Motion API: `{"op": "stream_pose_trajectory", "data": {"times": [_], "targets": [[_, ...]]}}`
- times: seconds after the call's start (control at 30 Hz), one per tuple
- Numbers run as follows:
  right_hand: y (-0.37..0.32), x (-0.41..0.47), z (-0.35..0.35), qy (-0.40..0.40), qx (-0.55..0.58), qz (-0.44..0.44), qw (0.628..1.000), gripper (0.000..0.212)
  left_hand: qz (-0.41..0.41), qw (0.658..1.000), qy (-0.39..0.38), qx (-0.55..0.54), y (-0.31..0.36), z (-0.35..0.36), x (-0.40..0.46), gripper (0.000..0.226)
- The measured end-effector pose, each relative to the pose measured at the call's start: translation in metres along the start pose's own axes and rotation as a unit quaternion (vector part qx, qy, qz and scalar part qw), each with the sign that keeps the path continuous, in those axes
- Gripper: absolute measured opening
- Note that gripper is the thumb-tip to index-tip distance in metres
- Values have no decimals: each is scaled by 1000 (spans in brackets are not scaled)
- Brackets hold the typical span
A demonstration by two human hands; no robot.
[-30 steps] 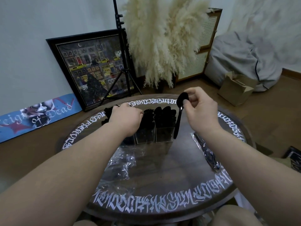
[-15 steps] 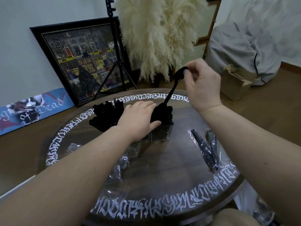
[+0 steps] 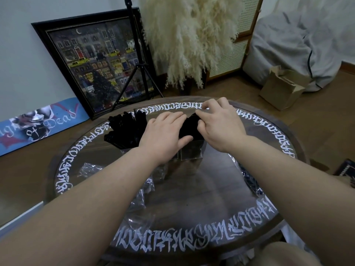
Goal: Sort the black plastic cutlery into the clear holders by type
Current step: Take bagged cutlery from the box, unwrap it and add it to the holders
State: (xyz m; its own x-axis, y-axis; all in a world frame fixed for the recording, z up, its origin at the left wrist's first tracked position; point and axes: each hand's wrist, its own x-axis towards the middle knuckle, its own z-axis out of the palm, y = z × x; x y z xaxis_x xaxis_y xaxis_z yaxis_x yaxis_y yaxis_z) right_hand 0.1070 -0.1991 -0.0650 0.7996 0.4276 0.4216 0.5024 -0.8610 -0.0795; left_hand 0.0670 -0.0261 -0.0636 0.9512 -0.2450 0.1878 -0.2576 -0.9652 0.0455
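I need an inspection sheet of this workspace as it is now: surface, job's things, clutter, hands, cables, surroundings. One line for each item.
Surface: round dark table with white lettering around its rim.
Job's things: clear holders at the table's far middle; black cutlery stands packed in them.
Clutter: crumpled clear wrappers near the left forearm; wrapped black cutlery partly hidden behind the right forearm.
Hands: left hand lies flat on the cutlery tops, fingers straight; right hand has fingers curled at the tops in the right holder, grasp not clear.
Cables: nothing seen.
Surroundings: framed picture, tripod, pampas grass, cardboard box, beanbag, skateboard deck on the floor.
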Motion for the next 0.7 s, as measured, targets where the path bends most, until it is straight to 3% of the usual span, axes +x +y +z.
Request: {"op": "stream_pose_trajectory", "data": {"times": [0.1, 0.23, 0.37, 0.43, 0.57, 0.7], "targets": [[7, -14, -6, -33, 54, 53, 997, 49, -2, 999, 32, -1, 4, 0, -6, 65], [27, -56, -11, -1, 139, 198, 970, 50, 39, 992, 115, -25, 21, 5, -21, 54], [57, -102, -1, -69, 112, 366, 921, 39, 65, 990, 120, -36, 47, 20, -38, 54], [67, -122, 4, -132, 90, 417, 895, 43, 72, 991, 105, -44, 59, 31, -46, 53], [78, -142, 9, -230, 88, 460, 853, 44, 73, 995, 60, -45, 74, 49, -56, 50], [82, -143, 4, -210, 114, 454, 859, 28, 61, 996, 30, -55, 84, 57, -61, 45]]}}
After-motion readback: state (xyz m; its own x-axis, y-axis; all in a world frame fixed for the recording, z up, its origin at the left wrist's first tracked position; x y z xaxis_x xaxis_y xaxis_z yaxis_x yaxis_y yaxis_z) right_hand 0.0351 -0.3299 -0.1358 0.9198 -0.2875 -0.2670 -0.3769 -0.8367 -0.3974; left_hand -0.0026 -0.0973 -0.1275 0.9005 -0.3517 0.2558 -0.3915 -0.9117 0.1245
